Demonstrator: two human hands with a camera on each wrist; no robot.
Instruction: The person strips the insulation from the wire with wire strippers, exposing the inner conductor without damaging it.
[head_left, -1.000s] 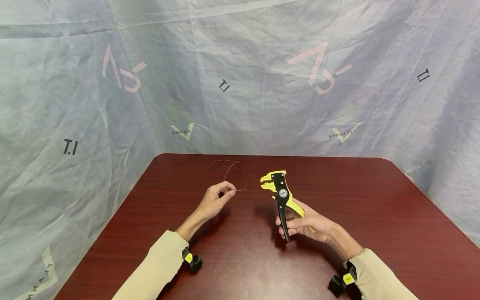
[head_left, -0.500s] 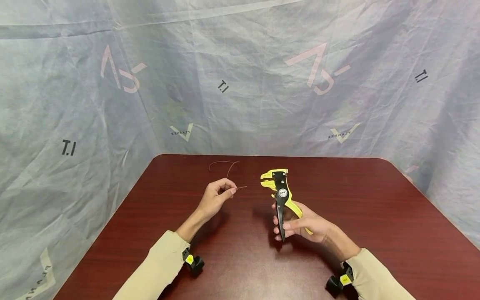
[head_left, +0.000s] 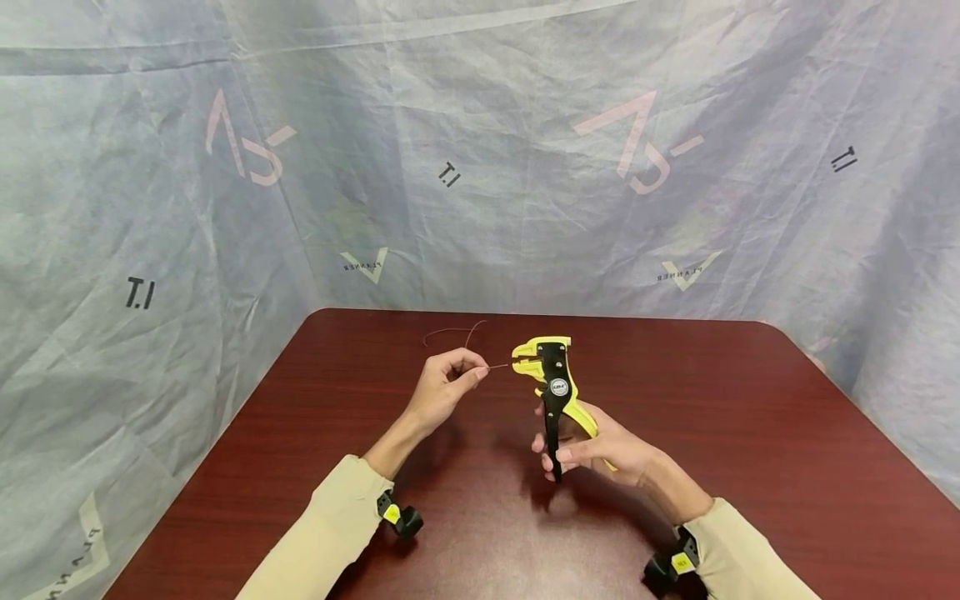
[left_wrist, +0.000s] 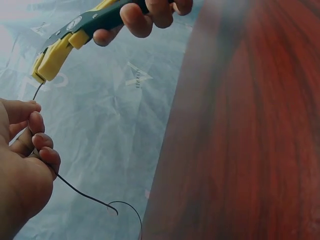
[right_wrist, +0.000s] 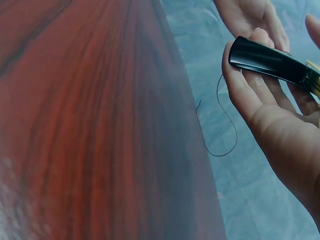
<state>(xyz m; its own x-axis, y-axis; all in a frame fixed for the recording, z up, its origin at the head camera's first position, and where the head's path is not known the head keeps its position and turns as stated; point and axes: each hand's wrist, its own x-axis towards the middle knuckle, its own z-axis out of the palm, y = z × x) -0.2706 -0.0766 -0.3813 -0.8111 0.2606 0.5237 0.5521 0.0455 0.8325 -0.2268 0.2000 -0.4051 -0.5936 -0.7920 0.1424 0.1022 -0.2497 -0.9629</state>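
Observation:
Between thumb and fingertips my left hand [head_left: 446, 385] pinches a thin dark wire [left_wrist: 82, 194]. One short end of the wire points right, close to the tool's yellow jaws; the rest trails behind the hand in a loose curve. My right hand [head_left: 607, 446] holds a yellow and black wire stripper [head_left: 557, 375] upright, with its fingers round the handles. The stripper's handles stand apart and its jaws are parted, facing left. In the left wrist view the wire's tip meets the jaw end, though whether it lies inside cannot be seen. The right wrist view shows the black handle [right_wrist: 270, 60] across the fingers.
Both hands are above a dark red wooden table [head_left: 750, 417] with rounded far corners. A grey printed cloth [head_left: 487, 208] hangs behind and at the sides. Each wrist carries a small black camera, such as the left one [head_left: 405, 521].
My left hand has moved right and slightly up with the wire. The stripper has shifted a little left, so the wire's end and the jaws are now much closer together.

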